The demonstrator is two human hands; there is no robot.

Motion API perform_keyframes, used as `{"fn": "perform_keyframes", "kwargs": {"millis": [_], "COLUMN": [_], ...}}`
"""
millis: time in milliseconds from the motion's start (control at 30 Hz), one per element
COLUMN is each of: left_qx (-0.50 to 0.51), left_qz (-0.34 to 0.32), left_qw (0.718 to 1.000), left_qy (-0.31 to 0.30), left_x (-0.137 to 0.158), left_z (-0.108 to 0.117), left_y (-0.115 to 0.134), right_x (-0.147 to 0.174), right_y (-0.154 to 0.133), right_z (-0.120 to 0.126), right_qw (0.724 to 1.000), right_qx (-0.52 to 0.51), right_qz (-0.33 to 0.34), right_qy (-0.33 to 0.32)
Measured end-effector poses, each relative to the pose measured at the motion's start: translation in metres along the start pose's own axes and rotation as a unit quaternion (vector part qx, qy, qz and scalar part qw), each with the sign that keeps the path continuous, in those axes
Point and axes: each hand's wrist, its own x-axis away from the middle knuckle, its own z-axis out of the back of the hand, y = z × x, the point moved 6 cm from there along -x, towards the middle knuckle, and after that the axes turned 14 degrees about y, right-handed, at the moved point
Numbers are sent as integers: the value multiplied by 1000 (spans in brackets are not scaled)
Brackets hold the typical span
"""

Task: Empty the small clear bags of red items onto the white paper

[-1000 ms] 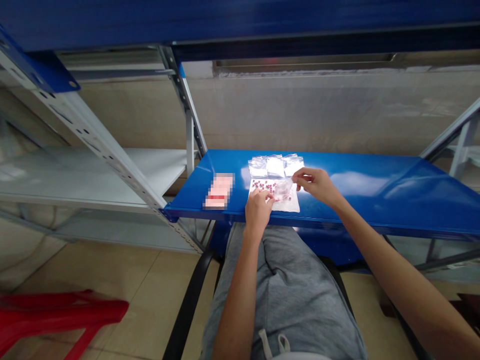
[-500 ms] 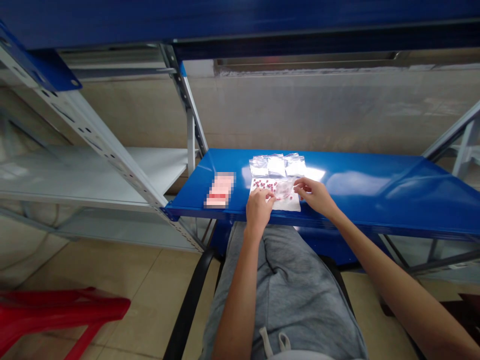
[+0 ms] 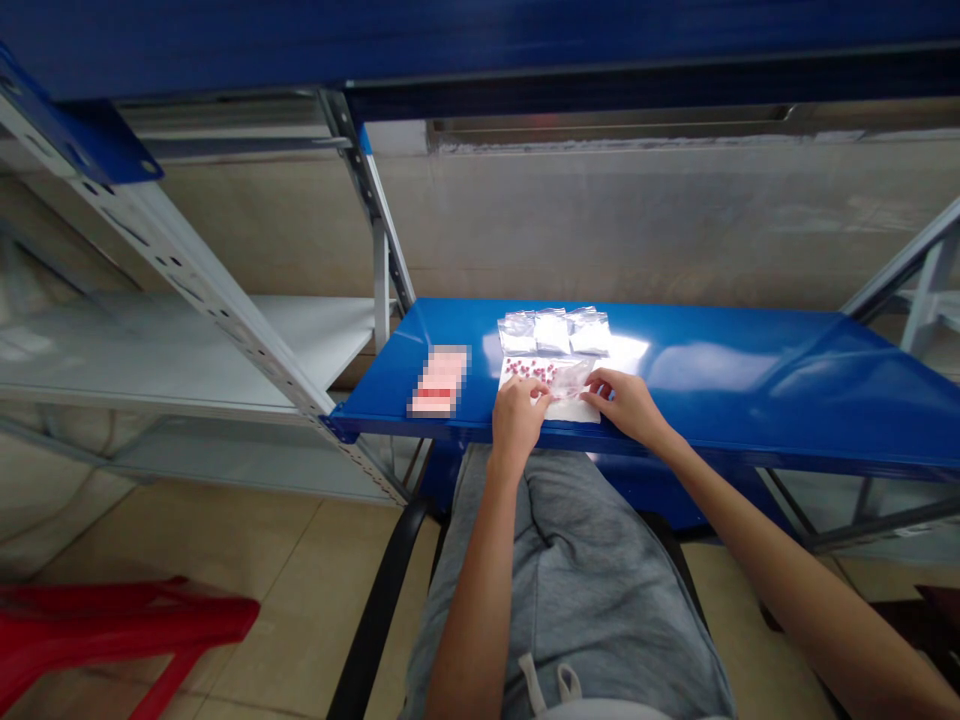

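Observation:
A small clear plastic bag [image 3: 571, 376] lies between my two hands over a white sheet of paper [image 3: 581, 412]. My left hand [image 3: 517, 410] has its thumb and fingers pinched at the bag's near left edge. My right hand [image 3: 624, 402] is closed at the near right edge of the bag, the fingertips curled together there. Small dark-red beads [image 3: 525, 370] are scattered on the paper, beyond my left fingers. Some beads and part of the paper are hidden by my hands.
Several clear bags [image 3: 553, 332] lie in a row behind the paper on the blue shelf [image 3: 735, 380]. To the left is a pixelated pink item [image 3: 440, 382]. A metal upright [image 3: 187, 240] stands at the left, and another blue shelf [image 3: 480, 45] hangs overhead.
My right hand has moved slightly toward me and left, from the bag's right side to its near right edge. A bead lying there is now covered. My left hand has stayed nearly still.

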Motion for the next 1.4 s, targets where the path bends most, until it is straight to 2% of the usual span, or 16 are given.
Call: {"fn": "perform_keyframes", "kwargs": {"millis": [267,433,467,600,767,1200,1400], "left_qx": [14,21,24,30,38,41,57], "left_qz": [-6,-6,-6,-5,-3,0,5], "left_qw": [1000,1000,1000,999,999,999,998], "left_qy": [9,15,16,20,24,22,30], "left_x": [0,-1,-2,-3,-3,-3,-6], "left_z": [-1,1,2,3,5,5,13], "left_y": [0,-1,-1,-1,-1,-1,2], "right_x": [1,23,29,49,51,51,37], "right_y": [0,-20,-26,-45,-43,-38,-31], "right_z": [-2,13,13,-3,-12,-12,-1], "right_qw": [1000,987,984,971,960,962,982], "right_qx": [20,112,138,211,255,240,169], "right_qz": [6,14,25,97,115,125,66], "right_qy": [1,111,114,50,30,24,48]}}
